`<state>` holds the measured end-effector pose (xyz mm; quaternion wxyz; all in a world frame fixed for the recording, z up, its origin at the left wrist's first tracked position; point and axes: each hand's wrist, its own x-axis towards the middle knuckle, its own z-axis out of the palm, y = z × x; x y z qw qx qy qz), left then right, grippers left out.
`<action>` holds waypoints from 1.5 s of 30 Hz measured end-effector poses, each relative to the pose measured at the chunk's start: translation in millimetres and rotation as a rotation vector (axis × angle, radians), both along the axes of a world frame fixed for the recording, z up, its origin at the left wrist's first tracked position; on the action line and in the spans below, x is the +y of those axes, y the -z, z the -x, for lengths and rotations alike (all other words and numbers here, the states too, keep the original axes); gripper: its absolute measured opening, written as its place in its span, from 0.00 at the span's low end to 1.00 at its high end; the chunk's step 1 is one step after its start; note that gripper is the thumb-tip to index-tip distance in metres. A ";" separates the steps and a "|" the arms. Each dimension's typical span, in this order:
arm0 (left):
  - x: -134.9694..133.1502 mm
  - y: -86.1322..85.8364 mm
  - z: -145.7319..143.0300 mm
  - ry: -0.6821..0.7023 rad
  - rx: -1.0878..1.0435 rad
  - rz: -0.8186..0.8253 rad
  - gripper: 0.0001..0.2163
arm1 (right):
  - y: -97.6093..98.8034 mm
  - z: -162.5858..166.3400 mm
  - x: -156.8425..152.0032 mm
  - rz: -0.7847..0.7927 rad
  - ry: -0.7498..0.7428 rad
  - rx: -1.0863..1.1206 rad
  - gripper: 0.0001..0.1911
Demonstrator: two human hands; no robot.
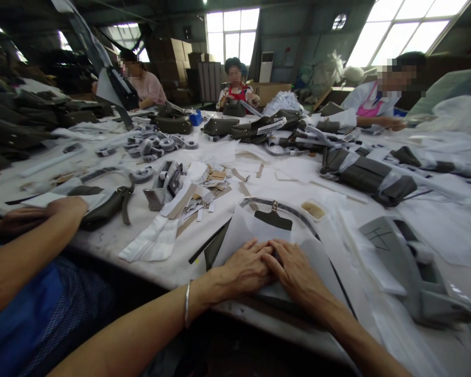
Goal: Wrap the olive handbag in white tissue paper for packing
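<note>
My left hand (pixel 245 268) and my right hand (pixel 296 272) lie side by side, palms down, on a sheet of white wrapping paper (pixel 243 230) that covers a dark olive handbag (pixel 273 219) at the near table edge. The fingertips of both hands meet in the middle. Their fingers are stretched flat and press the paper down. Only the bag's flap with its metal clasp and its curved strap show above the paper. A silver bangle (pixel 187 303) sits on my left wrist.
A co-worker's arm (pixel 31 230) in a blue garment rests on the table at my left beside another olive bag (pixel 110 207). Paper scraps, tags, tape rolls (pixel 157 144) and more bags cover the table (pixel 113 235). Three people sit at the far side.
</note>
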<state>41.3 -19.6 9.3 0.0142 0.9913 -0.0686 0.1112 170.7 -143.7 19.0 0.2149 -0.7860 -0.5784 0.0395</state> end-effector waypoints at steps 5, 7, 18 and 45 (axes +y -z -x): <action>3.5 -12.8 0.3 0.079 0.010 0.004 0.15 | 20.7 2.4 -18.1 -0.085 0.006 -0.117 0.23; 5.6 -18.5 -0.4 0.060 0.026 0.035 0.18 | 19.2 4.9 -18.3 -0.105 0.010 -0.145 0.24; 34.4 -30.8 -1.4 0.073 0.048 0.051 0.26 | 13.8 12.4 -12.9 -0.063 0.070 -0.270 0.23; 6.3 -10.6 8.4 -0.101 0.006 0.203 0.25 | 15.1 12.6 -12.1 0.004 0.040 -0.223 0.21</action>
